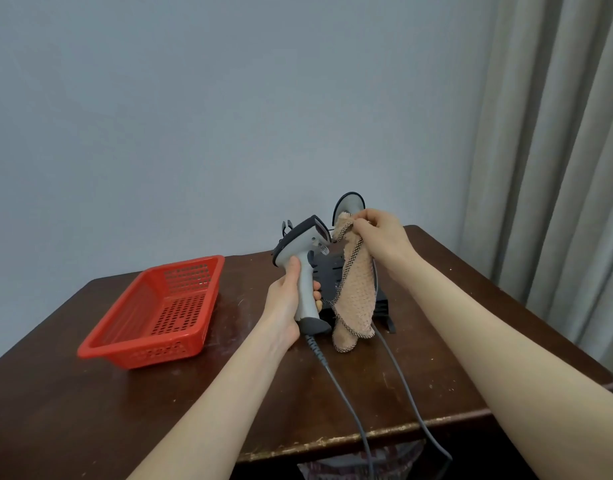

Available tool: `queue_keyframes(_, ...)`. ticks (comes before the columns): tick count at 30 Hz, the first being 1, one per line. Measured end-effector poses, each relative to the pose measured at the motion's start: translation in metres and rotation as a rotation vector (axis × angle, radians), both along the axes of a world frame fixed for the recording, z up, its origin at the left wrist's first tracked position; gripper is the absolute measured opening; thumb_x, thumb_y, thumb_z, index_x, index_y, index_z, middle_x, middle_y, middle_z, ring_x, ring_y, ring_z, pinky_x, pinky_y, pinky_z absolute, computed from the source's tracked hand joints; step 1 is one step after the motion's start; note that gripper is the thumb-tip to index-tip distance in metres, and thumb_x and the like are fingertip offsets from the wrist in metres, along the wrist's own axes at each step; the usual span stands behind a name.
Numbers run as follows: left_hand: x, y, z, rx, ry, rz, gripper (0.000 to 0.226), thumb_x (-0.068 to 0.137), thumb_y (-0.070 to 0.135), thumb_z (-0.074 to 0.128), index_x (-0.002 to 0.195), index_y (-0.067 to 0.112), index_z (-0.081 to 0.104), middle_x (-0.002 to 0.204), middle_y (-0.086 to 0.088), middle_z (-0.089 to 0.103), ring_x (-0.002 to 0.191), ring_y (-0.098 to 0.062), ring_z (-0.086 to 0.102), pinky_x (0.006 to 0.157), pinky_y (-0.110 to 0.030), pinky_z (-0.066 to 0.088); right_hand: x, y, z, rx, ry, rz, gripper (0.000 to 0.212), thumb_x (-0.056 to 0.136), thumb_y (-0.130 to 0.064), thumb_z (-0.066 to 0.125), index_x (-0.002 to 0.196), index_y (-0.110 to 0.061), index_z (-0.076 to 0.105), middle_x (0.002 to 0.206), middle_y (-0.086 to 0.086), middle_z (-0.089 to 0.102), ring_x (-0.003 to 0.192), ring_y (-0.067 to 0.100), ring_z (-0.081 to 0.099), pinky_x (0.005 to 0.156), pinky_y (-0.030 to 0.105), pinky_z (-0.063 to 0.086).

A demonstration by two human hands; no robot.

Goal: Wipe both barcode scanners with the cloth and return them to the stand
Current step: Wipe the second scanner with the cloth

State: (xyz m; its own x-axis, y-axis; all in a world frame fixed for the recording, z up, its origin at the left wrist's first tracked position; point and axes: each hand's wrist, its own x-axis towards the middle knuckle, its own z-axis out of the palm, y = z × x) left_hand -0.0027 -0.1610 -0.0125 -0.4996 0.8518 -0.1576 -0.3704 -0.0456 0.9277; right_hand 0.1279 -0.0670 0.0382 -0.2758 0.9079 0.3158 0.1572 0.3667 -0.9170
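Scanner (298, 252) clasped in left hand (286, 306); right hand (381, 237) pinches cloth (355, 292) hanging beside it, hiding part of stand (383, 306).

Grey scanner (299, 268), tan checker-edged cloth (355, 289), red basket (125, 336).

First barcode scanner (303, 252): light grey body, dark trim round the head. Upright, off the table, gripped by the handle in the left hand (287, 303). Grey cable (336, 379) trailing from the handle's base.

Second barcode scanner (348, 204): only a rounded, dark-rimmed head showing, up behind the cloth. Rest hidden.

Cloth (355, 296): tan, waffle-textured, dark checked edging. Pinched at the top corner by the right hand (379, 235), hanging long and loosely bunched, just beside the first scanner.

Stand (332, 275): black, slotted, behind scanner and cloth, mostly covered.
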Motion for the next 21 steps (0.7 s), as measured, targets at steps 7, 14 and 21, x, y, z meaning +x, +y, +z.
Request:
queue_keyframes(7, 0.004, -0.004, 0.003, 0.029, 0.084, -0.046, 0.029, 0.095, 0.026, 0.056, 0.102, -0.002, 0.057, 0.072, -0.012, 0.059, 0.054, -0.02, 0.059, 0.049, -0.03, 0.055, -0.002, -0.007, 0.002, 0.06, 0.216, 0.061, 0.012, 0.086, -0.016, 0.059, 0.085, -0.026, 0.067, 0.081, 0.014, 0.065, 0.071, 0.02, 0.054, 0.067, 0.032, 0.042)
queue_keyframes(14, 0.014, -0.001, 0.002, 0.049, 0.315, -0.057, 0.012, 0.096, 0.016, 0.05, 0.103, 0.006, 0.053, 0.061, -0.007, 0.055, 0.047, -0.017, 0.053, 0.047, -0.029, 0.047, -0.017, -0.009, 0.001, 0.224, -0.126, -0.004, 0.021, 0.091, -0.026, 0.058, 0.107, -0.024, 0.072, 0.066, -0.012, 0.056, 0.056, 0.003, 0.047, 0.058, 0.022, 0.036)
queue_keyframes(21, 0.015, 0.0, 0.016, 0.114, 0.055, -0.076, 0.013, 0.091, 0.008, 0.042, 0.089, 0.005, 0.055, 0.064, -0.011, 0.054, 0.049, -0.021, 0.05, 0.044, -0.027, 0.044, -0.014, -0.026, -0.004, 0.153, -0.157, 0.345, 0.021, 0.087, -0.008, 0.056, 0.089, -0.017, 0.075, 0.082, -0.002, 0.071, 0.078, 0.006, 0.059, 0.074, 0.023, 0.048)
